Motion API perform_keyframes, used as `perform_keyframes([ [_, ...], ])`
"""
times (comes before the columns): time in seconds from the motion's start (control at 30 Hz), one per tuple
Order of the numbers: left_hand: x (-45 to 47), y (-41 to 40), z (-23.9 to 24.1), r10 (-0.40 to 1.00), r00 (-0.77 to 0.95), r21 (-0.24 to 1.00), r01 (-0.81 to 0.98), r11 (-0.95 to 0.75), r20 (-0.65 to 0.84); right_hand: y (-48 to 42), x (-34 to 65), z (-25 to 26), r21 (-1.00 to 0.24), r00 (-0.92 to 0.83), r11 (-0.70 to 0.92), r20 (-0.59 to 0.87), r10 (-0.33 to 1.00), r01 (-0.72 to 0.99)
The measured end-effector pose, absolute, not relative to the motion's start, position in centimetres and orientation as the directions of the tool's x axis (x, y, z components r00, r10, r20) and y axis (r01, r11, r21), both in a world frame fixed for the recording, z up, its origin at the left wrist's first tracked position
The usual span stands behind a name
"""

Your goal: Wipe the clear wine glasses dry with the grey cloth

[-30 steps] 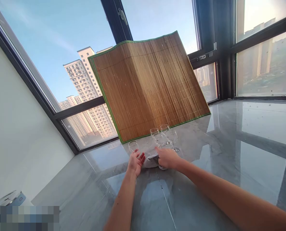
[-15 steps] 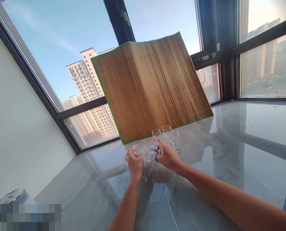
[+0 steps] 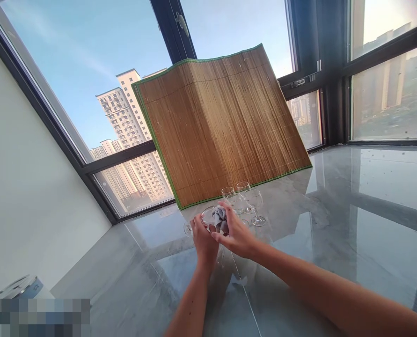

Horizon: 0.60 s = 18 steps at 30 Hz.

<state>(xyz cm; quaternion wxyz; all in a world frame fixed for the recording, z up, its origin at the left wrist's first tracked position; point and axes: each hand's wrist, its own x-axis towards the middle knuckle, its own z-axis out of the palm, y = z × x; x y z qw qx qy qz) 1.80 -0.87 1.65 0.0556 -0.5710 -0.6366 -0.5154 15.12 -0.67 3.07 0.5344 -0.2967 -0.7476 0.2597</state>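
My left hand [image 3: 204, 237] grips a clear wine glass [image 3: 201, 220] tipped on its side, foot pointing left, above the glossy grey marble surface [image 3: 317, 234]. With its fingers pinched, my right hand [image 3: 237, 232] holds a small grey cloth [image 3: 221, 219] pushed into the bowl of that glass. Just beyond my hands three more wine glasses [image 3: 245, 201] stand upright in a tight group on the surface.
A bamboo mat with green edging [image 3: 218, 124] leans against the dark window frame behind the glasses. Large windows show high-rise buildings. A white wall runs along the left, and a round metallic object [image 3: 20, 285] sits at the lower left.
My left hand took the glass from the surface, lifted and tilted it. My right hand raised the cloth off the marble and pushed it into the glass bowl.
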Motion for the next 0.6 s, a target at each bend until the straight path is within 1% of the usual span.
perform_keyframes([
  [0.1,1.4,-0.8,1.8,0.621,-0.301,0.555,0.789,-0.264,0.724,-0.3,15.3,3.1,-0.729,-0.272,0.675,0.630,0.727,0.114],
  [0.2,1.1,-0.7,1.9,0.580,-0.240,0.497,0.800,-0.336,0.778,0.3,15.7,3.6,-0.794,-0.343,0.608,0.570,0.747,0.005],
  [0.3,0.6,-0.7,2.2,0.563,-0.172,0.440,0.813,-0.382,0.808,0.5,16.0,4.1,-0.850,-0.410,0.521,0.502,0.761,-0.074],
  [0.4,0.1,-0.7,2.6,0.567,-0.123,0.419,0.801,-0.427,0.814,0.1,16.0,4.4,-0.875,-0.428,0.475,0.467,0.774,-0.095],
  [0.43,0.0,-0.7,2.8,0.577,-0.114,0.427,0.788,-0.444,0.809,-0.1,15.9,4.4,-0.870,-0.422,0.485,0.473,0.774,-0.085],
  [0.5,-0.1,-0.8,3.1,0.605,-0.099,0.459,0.749,-0.477,0.790,-0.4,15.9,4.4,-0.821,-0.378,0.570,0.532,0.758,-0.012],
  [0.6,0.0,-0.8,3.3,0.648,-0.095,0.508,0.709,-0.489,0.756,-0.7,16.0,4.1,-0.664,-0.301,0.723,0.662,0.687,0.189],
])
